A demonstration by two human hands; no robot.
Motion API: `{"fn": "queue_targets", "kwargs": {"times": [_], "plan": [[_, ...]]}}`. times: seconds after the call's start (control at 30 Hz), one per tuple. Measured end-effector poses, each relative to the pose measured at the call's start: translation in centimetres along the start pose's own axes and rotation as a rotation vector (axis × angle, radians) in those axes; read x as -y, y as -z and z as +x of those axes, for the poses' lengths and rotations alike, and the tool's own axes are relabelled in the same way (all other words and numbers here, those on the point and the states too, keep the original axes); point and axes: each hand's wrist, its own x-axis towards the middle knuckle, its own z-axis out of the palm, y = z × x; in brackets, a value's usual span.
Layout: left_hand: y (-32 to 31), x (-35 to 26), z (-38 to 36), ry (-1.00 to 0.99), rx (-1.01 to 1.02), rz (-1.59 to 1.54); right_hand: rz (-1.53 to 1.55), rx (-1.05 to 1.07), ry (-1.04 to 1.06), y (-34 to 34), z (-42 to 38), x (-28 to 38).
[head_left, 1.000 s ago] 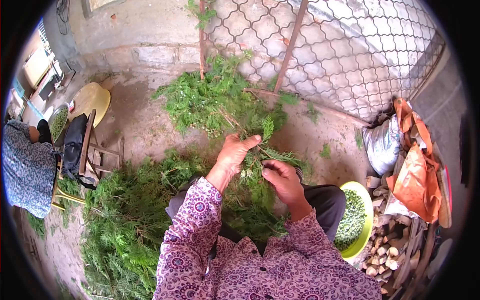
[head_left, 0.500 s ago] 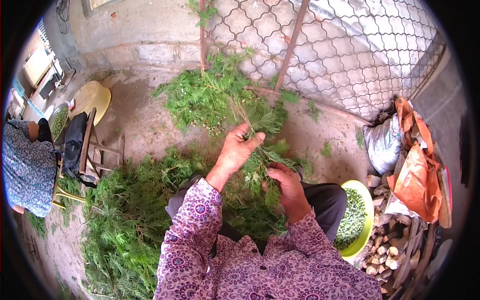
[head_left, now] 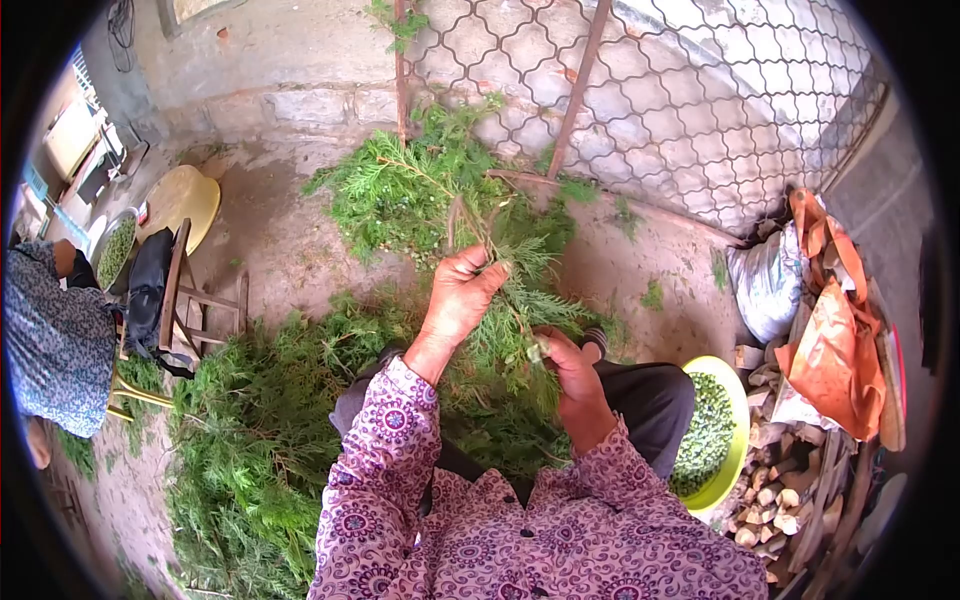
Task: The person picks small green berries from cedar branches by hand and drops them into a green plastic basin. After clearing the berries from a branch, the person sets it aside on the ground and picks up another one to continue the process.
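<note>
My left hand (head_left: 460, 300) is closed around the brown stem of a leafy evergreen branch (head_left: 525, 265), held up in front of my knees. Its flat green sprays hang down between my two hands. Lower and to the right, my right hand (head_left: 578, 385) has thumb and fingers pinched together at the branch's lower sprays, with a small pale green bit at the fingertips. Beside my right knee stands a yellow-green basin (head_left: 742, 430) holding many small pale green pieces (head_left: 705, 425). Cut evergreen branches (head_left: 250, 430) lie heaped to my left and between my legs.
Another green pile (head_left: 390, 200) lies ahead against the wire mesh fence (head_left: 520, 75). At right are stacked firewood (head_left: 770, 500), a white sack (head_left: 765, 285) and an orange bag (head_left: 835, 365). A seated person (head_left: 60, 340) is at left, near a wooden chair (head_left: 180, 290) and yellow basin (head_left: 205, 205).
My left hand has shifted slightly left with the branch, its sprays spreading differently. My right hand stays low, its fingers now pinched more closely at the lower sprays.
</note>
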Motion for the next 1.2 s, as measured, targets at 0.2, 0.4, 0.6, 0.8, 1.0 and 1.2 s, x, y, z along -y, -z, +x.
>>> {"fn": "queue_targets", "kwargs": {"times": [0.2, 0.4, 0.6, 0.8, 1.0, 1.2], "plan": [[1.1, -1.0, 0.9, -0.09, -0.248, 0.027, 0.168, -0.006, 0.032, 2.1, -0.2, -1.6], [1.2, -0.5, 1.4, -0.112, -0.209, -0.064, 0.369, 0.044, -0.16, 3.3, -0.9, -1.4], [0.6, -1.6, 1.1, -0.035, -0.255, -0.119, 0.375, 0.27, -0.107, 3.8, -1.7, 0.7], [0.4, 0.0, 1.1, -0.026, -0.188, -0.136, -0.115, 0.116, 0.104, 2.3, -1.4, 0.4], [0.3, 0.6, 1.0, -0.016, -0.119, -0.088, -0.289, 0.137, 0.184, 0.4, -0.9, -0.1], [0.3, -0.1, 1.0, -0.056, -0.187, -0.088, -0.418, 0.103, 0.16, 0.0, -1.2, 0.4]]}}
